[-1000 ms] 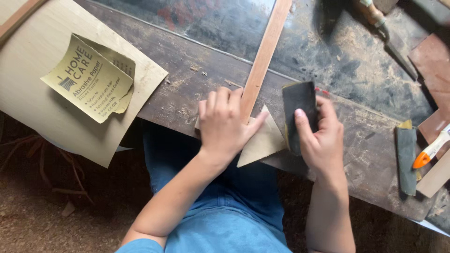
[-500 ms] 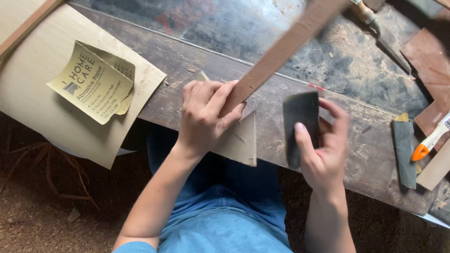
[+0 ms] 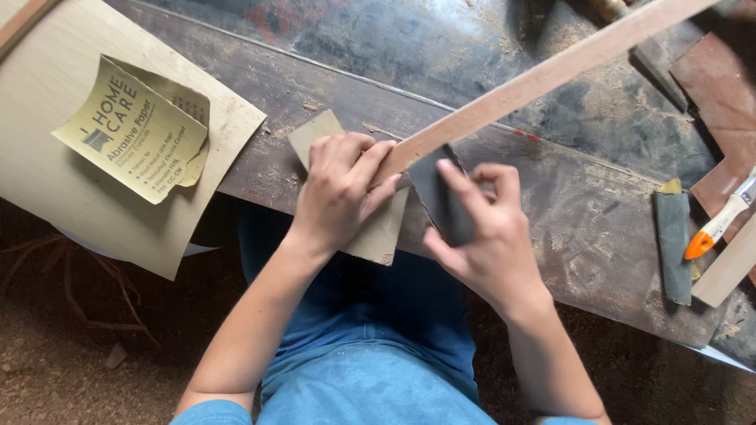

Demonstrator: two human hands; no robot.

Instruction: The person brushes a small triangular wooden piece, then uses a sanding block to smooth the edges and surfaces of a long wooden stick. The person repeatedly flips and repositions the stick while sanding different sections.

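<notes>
A long thin wooden strip [image 3: 543, 79] runs from the upper right down to my left hand [image 3: 340, 193], which grips its near end. Under that hand a tan sheet of sandpaper [image 3: 379, 233] lies on the worn dark workbench [image 3: 583, 228], hanging over the front edge. My right hand [image 3: 488, 244] holds a dark sandpaper piece [image 3: 441, 197] against the strip's end, right beside my left hand.
A yellowish sandpaper sheet with print [image 3: 138, 130] lies on a pale board [image 3: 47, 181] at the left. At the right lie a folded dark sandpaper piece [image 3: 673, 244], an orange-and-white handled tool [image 3: 720, 224], wood offcuts [image 3: 728, 271] and a reddish board [image 3: 717, 79]. Sawdust covers the bench.
The wooden strip has swung from nearly upright to a low slant toward the upper right. My left hand shifted left with the tan sheet. My right hand brought the dark sandpaper in to the strip's end.
</notes>
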